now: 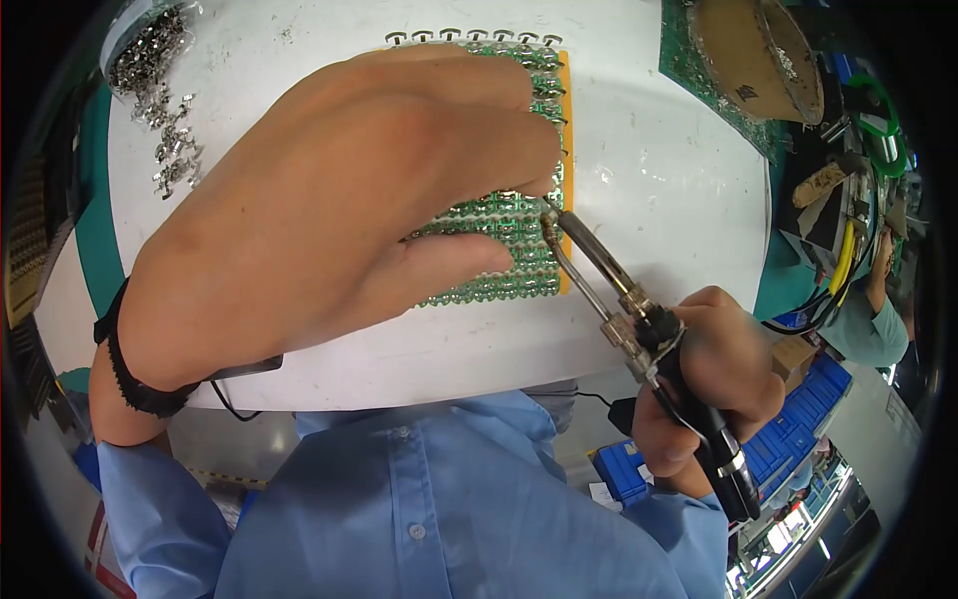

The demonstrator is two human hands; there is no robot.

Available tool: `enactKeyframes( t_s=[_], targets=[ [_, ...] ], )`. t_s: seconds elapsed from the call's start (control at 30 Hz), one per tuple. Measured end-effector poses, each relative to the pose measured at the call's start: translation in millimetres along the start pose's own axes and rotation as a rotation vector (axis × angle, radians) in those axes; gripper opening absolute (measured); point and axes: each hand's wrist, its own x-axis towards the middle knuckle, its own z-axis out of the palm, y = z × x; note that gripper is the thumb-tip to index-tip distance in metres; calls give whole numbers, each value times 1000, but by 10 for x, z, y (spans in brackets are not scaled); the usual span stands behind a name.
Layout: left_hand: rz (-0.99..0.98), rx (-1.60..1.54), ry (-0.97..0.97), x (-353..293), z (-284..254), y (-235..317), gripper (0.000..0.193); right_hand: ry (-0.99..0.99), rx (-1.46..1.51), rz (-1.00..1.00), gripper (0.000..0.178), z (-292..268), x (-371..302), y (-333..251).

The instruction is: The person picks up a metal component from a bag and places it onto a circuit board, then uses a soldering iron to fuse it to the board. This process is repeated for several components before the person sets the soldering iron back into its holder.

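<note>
A: Item one, the green circuit-board panel. Where is it located?

B: It is laid flat on the white table, with an orange strip along its right edge. Much of it is covered by the left hand, which is spread palm-down, fingers extended and pressed onto the panel rather than curled around anything.

A: Item two, the soldering iron. How is it held?

B: It is gripped in the right hand, fingers closed around the black handle. The metal tip is brought to the panel's right edge, just beside the left index fingertip.

A: What is judged necessary for the joint to be made well?

B: The panel should be kept pinned so nothing shifts under the tip. The tip is best rested on one pad only and kept clear of the nearby fingertip, since little room is left there. Whether solder is being fed cannot be told.

A: Other entries?

B: Loose metal clips are heaped at the table's far left, a dark wrist strap is worn on the left wrist, and a brown roll is noted at upper right.
</note>
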Motion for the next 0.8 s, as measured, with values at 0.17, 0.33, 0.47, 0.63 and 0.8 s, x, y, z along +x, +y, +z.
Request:
enactKeyframes(
  t_s=[0.17, 0.33, 0.47, 0.63, 0.8],
  targets=[
    [27, -2, 34, 11, 41, -9, 42, -29, -12, 19, 49, -6, -3, -5],
    [33, -101, 54, 29, 39, 15, 40, -33, 13, 28, 50, 10, 7, -4],
    [-12, -63, 31, 14, 39, -15, 39, -2, 30, -14, 50, -3, -34, 18],
    [-21, -16, 8, 7, -20, 25, 37, 207, 36, -25, 48, 51, -157, 6],
    [-73, -41, -18, -21, -37, 58, 35, 506, -172, 12, 43, 107, 2, 121]
  ],
)
